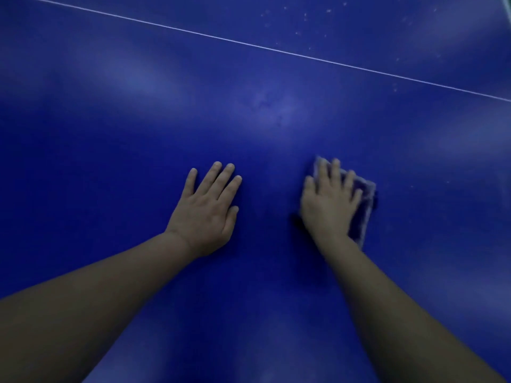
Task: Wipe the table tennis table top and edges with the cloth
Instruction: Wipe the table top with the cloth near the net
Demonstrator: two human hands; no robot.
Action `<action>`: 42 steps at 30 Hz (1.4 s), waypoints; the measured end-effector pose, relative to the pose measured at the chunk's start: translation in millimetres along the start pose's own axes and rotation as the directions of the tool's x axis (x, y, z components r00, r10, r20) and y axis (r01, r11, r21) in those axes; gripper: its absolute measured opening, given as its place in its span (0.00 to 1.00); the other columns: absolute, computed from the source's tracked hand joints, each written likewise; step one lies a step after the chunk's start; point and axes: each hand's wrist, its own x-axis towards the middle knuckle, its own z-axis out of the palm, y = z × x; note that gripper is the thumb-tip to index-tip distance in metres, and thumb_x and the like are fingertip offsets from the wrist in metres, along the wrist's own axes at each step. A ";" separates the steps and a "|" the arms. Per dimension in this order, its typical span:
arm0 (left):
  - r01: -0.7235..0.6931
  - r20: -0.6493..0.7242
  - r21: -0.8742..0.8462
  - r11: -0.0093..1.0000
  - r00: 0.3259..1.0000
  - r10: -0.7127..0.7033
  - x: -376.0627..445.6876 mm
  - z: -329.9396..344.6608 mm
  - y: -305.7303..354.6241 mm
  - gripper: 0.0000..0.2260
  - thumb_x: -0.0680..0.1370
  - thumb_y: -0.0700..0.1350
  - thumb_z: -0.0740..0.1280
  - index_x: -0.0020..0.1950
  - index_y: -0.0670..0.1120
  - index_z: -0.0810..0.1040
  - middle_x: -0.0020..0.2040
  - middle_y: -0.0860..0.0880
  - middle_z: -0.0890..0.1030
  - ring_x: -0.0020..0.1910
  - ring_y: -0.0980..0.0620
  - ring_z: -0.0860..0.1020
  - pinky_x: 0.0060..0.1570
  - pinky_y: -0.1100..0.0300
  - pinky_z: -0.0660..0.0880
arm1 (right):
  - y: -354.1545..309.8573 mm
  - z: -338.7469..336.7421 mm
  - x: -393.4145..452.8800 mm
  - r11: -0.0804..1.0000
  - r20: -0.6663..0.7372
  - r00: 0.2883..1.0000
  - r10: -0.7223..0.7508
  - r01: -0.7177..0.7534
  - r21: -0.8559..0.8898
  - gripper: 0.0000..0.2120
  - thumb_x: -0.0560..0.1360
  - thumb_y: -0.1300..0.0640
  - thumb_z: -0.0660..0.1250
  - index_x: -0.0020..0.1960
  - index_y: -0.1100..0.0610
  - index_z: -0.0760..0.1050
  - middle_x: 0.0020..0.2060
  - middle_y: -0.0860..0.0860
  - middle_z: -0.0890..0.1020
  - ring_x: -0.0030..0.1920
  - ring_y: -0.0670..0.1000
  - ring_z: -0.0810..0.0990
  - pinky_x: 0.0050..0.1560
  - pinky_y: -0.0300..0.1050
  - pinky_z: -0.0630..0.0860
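Note:
The blue table tennis table top (249, 111) fills the view. My right hand (329, 200) lies flat with spread fingers on a folded dark blue cloth (365, 203), pressing it onto the surface; most of the cloth is hidden under the palm, and its pale edge shows at the right. My left hand (207, 208) rests flat on the bare table top about a hand's width to the left, fingers straight, holding nothing.
A thin white line (276, 49) crosses the table from upper left to right. Pale specks of dust (304, 17) dot the surface beyond it at the upper right. A sliver of the table's pale edge (507, 6) shows in the top right corner.

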 end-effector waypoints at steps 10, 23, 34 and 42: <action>0.047 -0.074 -0.011 0.999 0.996 -0.048 24.9 -2.8 -6.3 0.27 0.81 0.54 0.48 0.78 0.45 0.63 0.80 0.45 0.58 0.80 0.46 0.52 0.76 0.40 0.49 | 65.5 -0.3 -56.7 0.793 0.146 0.802 -0.579 0.596 -0.127 0.26 0.79 0.43 0.55 0.76 0.46 0.66 0.78 0.46 0.62 0.77 0.58 0.62 0.73 0.64 0.59; 0.143 -0.117 -0.028 0.989 0.983 -0.145 74.0 -14.4 -19.5 0.28 0.80 0.55 0.49 0.78 0.45 0.62 0.80 0.46 0.58 0.80 0.46 0.52 0.76 0.40 0.46 | 10.4 3.3 -25.6 0.743 0.142 0.740 -0.657 0.668 -0.040 0.26 0.81 0.41 0.55 0.79 0.43 0.61 0.79 0.44 0.60 0.80 0.55 0.55 0.77 0.61 0.51; 0.137 -0.100 -0.050 0.989 0.985 -0.141 91.0 -18.7 -15.4 0.29 0.80 0.56 0.48 0.78 0.45 0.62 0.80 0.46 0.58 0.80 0.47 0.51 0.76 0.39 0.47 | -95.4 -12.5 146.6 0.954 0.042 0.954 -0.297 0.299 -0.038 0.28 0.83 0.40 0.49 0.81 0.45 0.50 0.81 0.45 0.50 0.81 0.56 0.45 0.77 0.63 0.40; 0.123 -0.110 -0.039 0.992 0.986 -0.127 113.0 -22.4 -23.3 0.28 0.80 0.55 0.50 0.78 0.45 0.62 0.80 0.46 0.58 0.80 0.47 0.50 0.76 0.39 0.45 | 13.2 -33.8 138.9 0.818 0.133 0.823 -0.552 0.566 -0.105 0.31 0.78 0.39 0.50 0.78 0.49 0.64 0.78 0.50 0.64 0.78 0.61 0.60 0.74 0.66 0.54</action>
